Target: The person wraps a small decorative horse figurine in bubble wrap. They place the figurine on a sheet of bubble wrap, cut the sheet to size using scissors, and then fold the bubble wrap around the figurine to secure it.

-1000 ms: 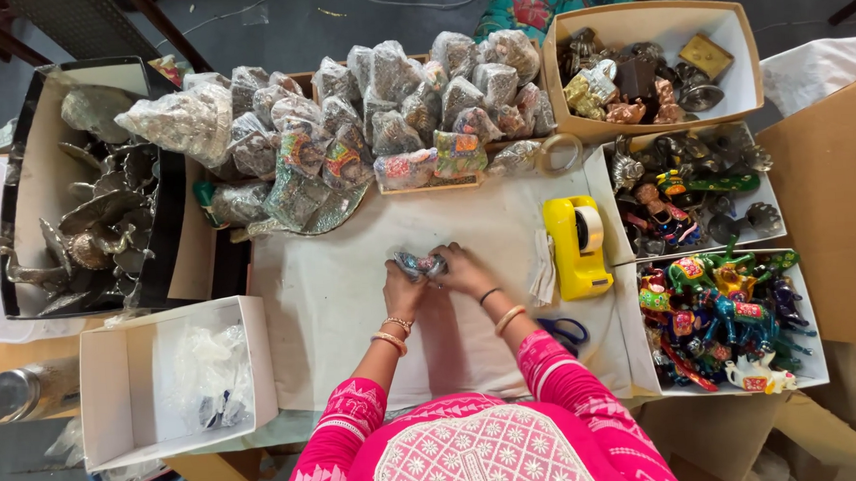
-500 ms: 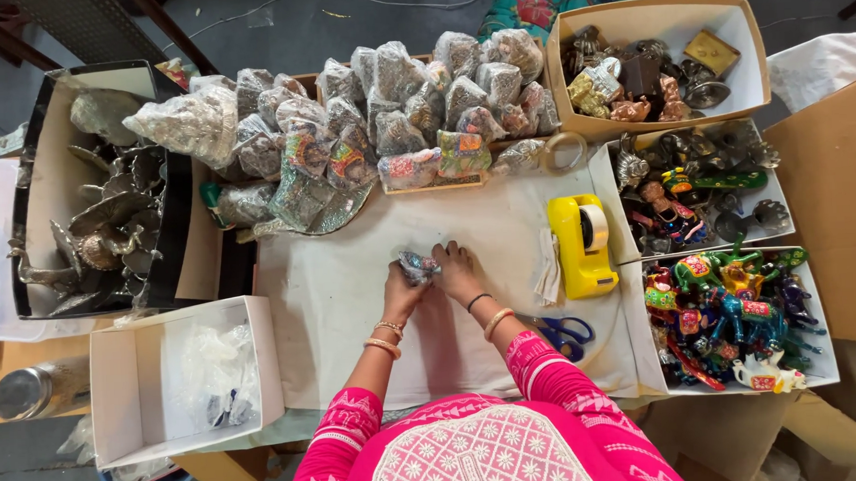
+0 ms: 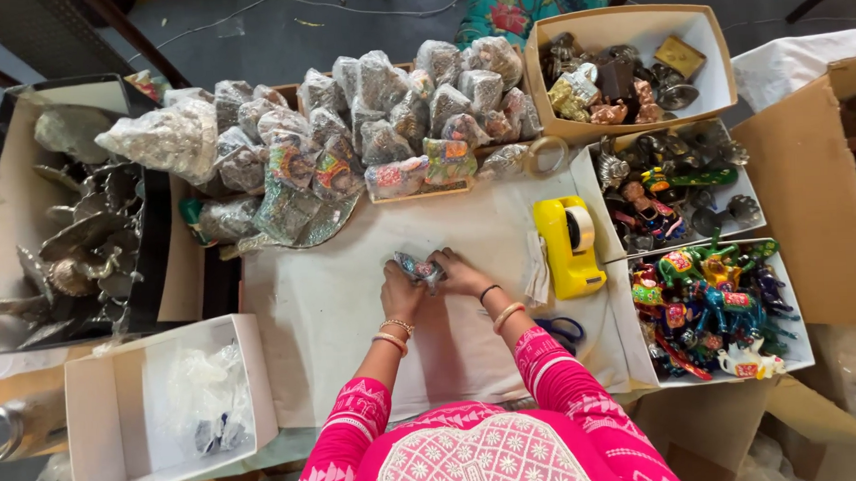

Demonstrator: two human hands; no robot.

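Both hands clasp one small wrapped item at the centre of a white-covered table

The left hand (image 3: 400, 291) and right hand (image 3: 460, 274) meet in the middle of the frame, fingers closed together around a small wrapped piece (image 3: 418, 266) — silvery with flecks of colour — held just above the white table cover (image 3: 327, 329). Right of the hands a yellow tape dispenser (image 3: 568, 246) stands on the cover, with blue-handled scissors (image 3: 562, 330) lower down beside the pink sleeve. A heap of plastic-wrapped bundles (image 3: 367, 129) fills the upper centre; boxes of painted figurines (image 3: 710, 302) line the right edge, a dark box of metal pieces (image 3: 63, 244) sits at the left, and a white box (image 3: 102, 413) holding clear plastic bags lies at the lower left
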